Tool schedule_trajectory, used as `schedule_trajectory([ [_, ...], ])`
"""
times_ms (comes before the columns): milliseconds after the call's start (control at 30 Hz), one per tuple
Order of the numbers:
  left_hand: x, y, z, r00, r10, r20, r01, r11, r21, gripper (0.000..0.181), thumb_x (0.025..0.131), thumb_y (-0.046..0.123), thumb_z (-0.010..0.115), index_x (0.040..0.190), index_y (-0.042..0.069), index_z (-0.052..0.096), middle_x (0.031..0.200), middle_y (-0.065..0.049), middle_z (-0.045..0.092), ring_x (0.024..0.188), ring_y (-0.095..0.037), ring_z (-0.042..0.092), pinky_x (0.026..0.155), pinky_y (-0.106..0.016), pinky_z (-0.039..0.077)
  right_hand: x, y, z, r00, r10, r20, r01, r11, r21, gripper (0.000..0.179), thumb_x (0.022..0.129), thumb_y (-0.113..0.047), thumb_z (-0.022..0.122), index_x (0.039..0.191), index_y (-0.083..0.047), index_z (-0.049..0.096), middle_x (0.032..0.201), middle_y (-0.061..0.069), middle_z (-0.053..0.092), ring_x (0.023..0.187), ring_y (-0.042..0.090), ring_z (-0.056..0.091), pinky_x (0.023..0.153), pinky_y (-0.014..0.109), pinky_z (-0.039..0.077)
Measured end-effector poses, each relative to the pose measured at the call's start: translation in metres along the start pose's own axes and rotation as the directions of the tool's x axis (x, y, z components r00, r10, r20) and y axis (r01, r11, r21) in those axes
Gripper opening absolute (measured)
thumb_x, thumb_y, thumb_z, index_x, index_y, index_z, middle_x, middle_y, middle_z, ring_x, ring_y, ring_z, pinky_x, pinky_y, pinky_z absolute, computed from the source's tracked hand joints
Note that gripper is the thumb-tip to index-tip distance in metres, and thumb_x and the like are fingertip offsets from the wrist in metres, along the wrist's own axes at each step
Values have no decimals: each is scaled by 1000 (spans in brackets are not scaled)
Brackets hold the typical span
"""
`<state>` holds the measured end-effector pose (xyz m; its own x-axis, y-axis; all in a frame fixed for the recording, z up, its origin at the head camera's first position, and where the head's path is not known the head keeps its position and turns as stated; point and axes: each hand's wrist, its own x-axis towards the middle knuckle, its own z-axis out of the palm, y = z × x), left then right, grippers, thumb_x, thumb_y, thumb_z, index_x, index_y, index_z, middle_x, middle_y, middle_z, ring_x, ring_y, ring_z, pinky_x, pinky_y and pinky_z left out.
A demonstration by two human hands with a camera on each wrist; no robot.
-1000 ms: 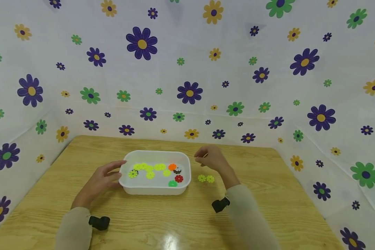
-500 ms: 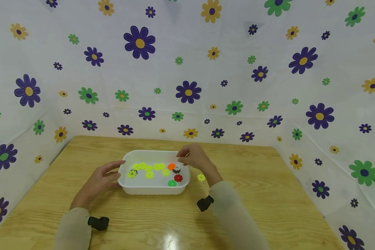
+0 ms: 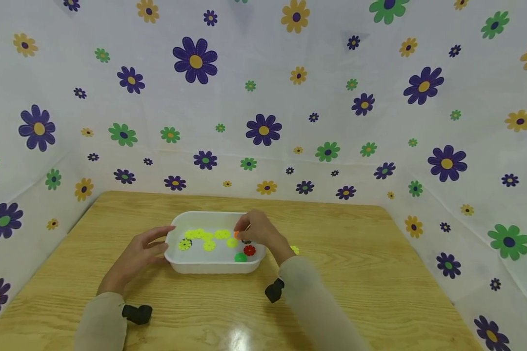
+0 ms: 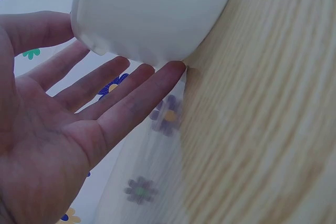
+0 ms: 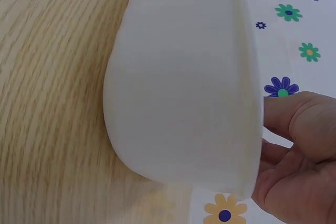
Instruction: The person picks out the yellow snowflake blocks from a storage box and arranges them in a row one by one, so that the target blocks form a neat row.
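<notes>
A white plastic tray [image 3: 217, 268] stands on the wooden table, holding several notched plastic snowflake discs. My left hand [image 3: 142, 251] steadies its left end; in the left wrist view the fingers [image 4: 142, 98] reach out fairly straight against the wall. Over the tray's right side, my right hand [image 3: 261, 232] dips in with curled fingertips right at an orange disc [image 3: 235, 235], mostly covered by them. I cannot tell whether they pinch it. A red disc [image 3: 249, 250] and a green disc [image 3: 240, 258] lie close by. Yellow discs [image 3: 209, 245] lie farther left inside.
One yellow disc [image 3: 294, 249] shows on the table right of the tray, beside my right forearm, which hides the spot next to it. A flower-patterned white cloth [image 3: 228, 102] hangs behind the table and along both sides.
My right hand has moved left from beside the tray, across its right rim, and down to the orange disc. My left hand stays at the tray's left end.
</notes>
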<state>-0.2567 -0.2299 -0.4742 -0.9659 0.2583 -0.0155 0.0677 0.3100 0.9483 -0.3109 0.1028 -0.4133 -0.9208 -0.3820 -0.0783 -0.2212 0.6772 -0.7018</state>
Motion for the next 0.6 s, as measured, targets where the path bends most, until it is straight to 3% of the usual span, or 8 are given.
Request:
schedule_trajectory([
  [433, -2, 1, 0, 1000, -1, -6, 1, 1000, 21, 57, 106, 26, 57, 158, 11, 40, 169, -22, 27, 145, -54, 41, 99, -47, 61, 9, 2, 19, 999, -29, -18, 27, 997, -78, 13, 89, -1, 76, 102, -1, 78, 104, 12, 77, 88, 18, 66, 78, 27, 59],
  [600, -2, 1, 0, 1000, 3, -3, -3, 1000, 19, 57, 106, 24, 57, 158, 10, 39, 169, -23, 27, 146, -55, 40, 97, -44, 62, 14, 3, 25, 998, -45, -42, 38, 985, -168, 13, 85, -1, 80, 98, -3, 79, 101, 10, 77, 84, 15, 65, 77, 24, 56],
])
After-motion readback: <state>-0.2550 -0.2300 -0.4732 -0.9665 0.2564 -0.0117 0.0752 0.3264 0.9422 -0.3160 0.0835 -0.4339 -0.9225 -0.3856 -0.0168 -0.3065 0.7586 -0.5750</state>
